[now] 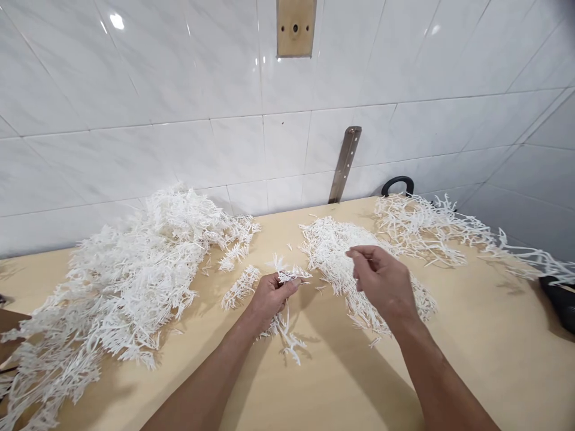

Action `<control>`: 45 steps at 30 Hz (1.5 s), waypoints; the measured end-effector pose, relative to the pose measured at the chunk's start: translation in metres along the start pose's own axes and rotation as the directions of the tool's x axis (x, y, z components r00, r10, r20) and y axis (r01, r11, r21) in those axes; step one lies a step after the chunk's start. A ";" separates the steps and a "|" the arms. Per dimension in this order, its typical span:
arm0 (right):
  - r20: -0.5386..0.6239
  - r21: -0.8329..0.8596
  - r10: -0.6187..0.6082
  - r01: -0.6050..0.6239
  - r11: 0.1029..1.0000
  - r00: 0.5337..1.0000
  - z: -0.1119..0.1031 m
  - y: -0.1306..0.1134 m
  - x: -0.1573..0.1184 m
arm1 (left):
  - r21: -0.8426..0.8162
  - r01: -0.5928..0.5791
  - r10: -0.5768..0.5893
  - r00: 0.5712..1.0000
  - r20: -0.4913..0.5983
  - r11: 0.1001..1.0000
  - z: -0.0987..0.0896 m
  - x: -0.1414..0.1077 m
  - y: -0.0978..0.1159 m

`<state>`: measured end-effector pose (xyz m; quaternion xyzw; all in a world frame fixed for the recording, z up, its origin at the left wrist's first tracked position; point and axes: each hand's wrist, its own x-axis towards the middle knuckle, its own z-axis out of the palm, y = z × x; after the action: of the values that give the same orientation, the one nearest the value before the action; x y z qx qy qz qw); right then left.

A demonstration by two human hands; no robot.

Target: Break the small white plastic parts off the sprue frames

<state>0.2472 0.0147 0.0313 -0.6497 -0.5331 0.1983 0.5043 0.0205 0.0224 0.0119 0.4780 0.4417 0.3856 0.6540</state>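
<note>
My left hand (268,294) is closed around a white plastic sprue strip (287,338) that carries small comb-like pieces and hangs down past my wrist. Its top end sticks out above my thumb. My right hand (381,280) hovers just to the right, thumb and forefinger pinched together near the strip's top; whether a tiny piece sits between them is too small to tell. Under the right hand lies a pile of small loose white pieces (332,251) on the wooden table (471,359).
A large heap of white sprue strips (130,281) covers the table's left side. Bare stripped sprues (431,230) lie at the back right. A metal bar (344,164) leans on the tiled wall, beside a black handle (398,183). A dark object (561,302) sits at the right edge.
</note>
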 end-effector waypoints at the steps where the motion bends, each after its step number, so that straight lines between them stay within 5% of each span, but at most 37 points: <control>1: 0.102 0.051 0.055 -0.060 0.997 0.993 0.006 -0.004 -0.004 | 0.016 -0.001 0.001 1.000 0.003 1.000 0.000 -0.001 0.001; 4: 0.384 0.139 0.113 -0.178 0.974 0.916 0.021 -0.011 -0.015 | 0.046 -0.003 0.001 0.999 0.039 0.999 0.002 -0.003 0.003; 7: 0.543 0.203 0.115 -0.263 0.943 0.832 0.032 -0.011 -0.020 | 0.047 -0.023 0.020 0.997 0.069 0.999 0.003 -0.004 0.005; 14: 0.589 0.252 0.106 -0.307 0.918 0.801 0.039 -0.002 -0.021 | 0.174 -0.026 -0.001 0.989 0.149 0.984 0.001 -0.005 0.009; 20: 0.690 0.272 0.050 -0.322 0.907 0.722 0.039 -0.007 -0.022 | 0.257 -0.040 -0.017 0.976 0.216 0.965 0.000 -0.007 0.010; 26: 0.681 0.267 0.067 -0.333 0.904 0.729 0.039 -0.006 -0.021 | 0.204 -0.007 -0.036 0.978 0.207 0.979 0.001 -0.006 0.007; 33: 0.669 0.352 0.090 -0.420 0.836 0.738 0.038 -0.001 -0.020 | 0.096 0.041 -0.044 0.999 0.026 0.995 0.002 0.000 -0.002; 41: 0.690 0.379 0.082 -0.455 0.806 0.719 0.035 -0.004 -0.020 | -0.027 0.041 -0.038 0.994 0.104 0.999 0.001 0.000 -0.002; 45: 0.689 0.395 0.068 -0.453 0.800 0.721 0.037 -0.004 -0.021 | -0.104 0.015 -0.013 1.000 0.022 0.994 0.000 0.004 -0.007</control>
<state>0.2084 0.0120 0.0134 -0.4436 -0.4933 0.6220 0.4159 0.0224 0.0247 0.0048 0.4442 0.4175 0.3983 0.6853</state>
